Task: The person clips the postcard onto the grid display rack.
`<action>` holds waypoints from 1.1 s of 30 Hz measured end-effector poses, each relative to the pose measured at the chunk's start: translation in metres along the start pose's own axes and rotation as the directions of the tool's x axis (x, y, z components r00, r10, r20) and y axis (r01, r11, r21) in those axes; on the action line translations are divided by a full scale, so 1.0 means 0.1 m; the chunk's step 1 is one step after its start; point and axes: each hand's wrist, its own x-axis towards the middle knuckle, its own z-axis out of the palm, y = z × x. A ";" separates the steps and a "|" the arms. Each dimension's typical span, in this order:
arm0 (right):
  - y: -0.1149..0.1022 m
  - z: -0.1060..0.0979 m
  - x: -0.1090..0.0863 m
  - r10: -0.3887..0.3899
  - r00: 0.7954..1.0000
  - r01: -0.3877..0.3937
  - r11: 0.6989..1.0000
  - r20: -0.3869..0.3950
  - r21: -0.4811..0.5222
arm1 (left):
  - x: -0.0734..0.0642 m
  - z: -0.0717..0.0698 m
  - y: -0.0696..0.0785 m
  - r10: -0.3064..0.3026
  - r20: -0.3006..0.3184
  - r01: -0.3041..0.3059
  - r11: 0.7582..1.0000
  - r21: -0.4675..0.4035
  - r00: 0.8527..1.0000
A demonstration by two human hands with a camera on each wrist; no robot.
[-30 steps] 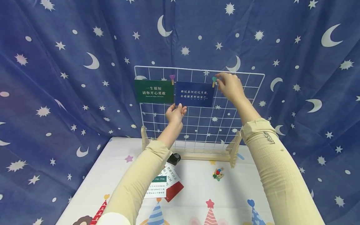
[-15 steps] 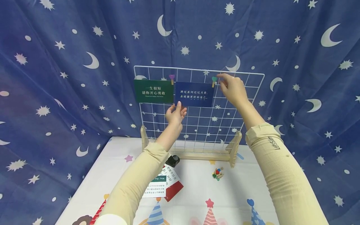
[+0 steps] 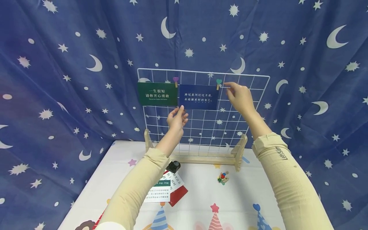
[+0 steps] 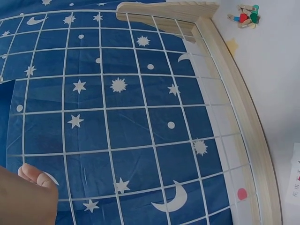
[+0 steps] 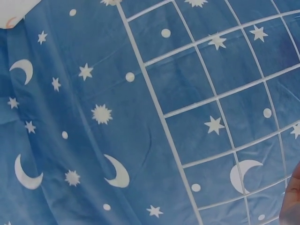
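A dark blue card with white writing hangs on the white wire grid, held at its upper right by a clip with a teal heart. My left hand is at the card's lower left corner, thumb tip by the edge, fingers loosely bent. In the left wrist view the card's edge shows above that hand. Just right of the teal clip, my right hand has nothing between thumb and forefinger. A green card hangs to the left, with a purple heart clip at its upper right.
A wooden stand holds the grid upright on the white patterned tablecloth. Several small heart clips lie in a pile in front. Loose cards lie under the left forearm. Behind hangs a blue star-and-moon curtain.
The right hand has let go of the teal heart clip and drawn away to the right and down. My left hand has shifted slightly left and down. Both cards stay hanging.
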 end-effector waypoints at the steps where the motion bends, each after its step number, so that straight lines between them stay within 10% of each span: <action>1: 0.01 0.00 -0.02 -0.002 1.000 0.002 1.000 0.001 0.006 | 0.00 -0.01 0.00 0.001 0.000 -0.001 1.000 0.000 1.000; 33: 0.23 0.27 -0.60 -0.013 1.000 0.011 0.991 0.019 0.133 | 0.02 -0.61 -0.17 -0.016 0.061 0.009 0.995 0.103 0.998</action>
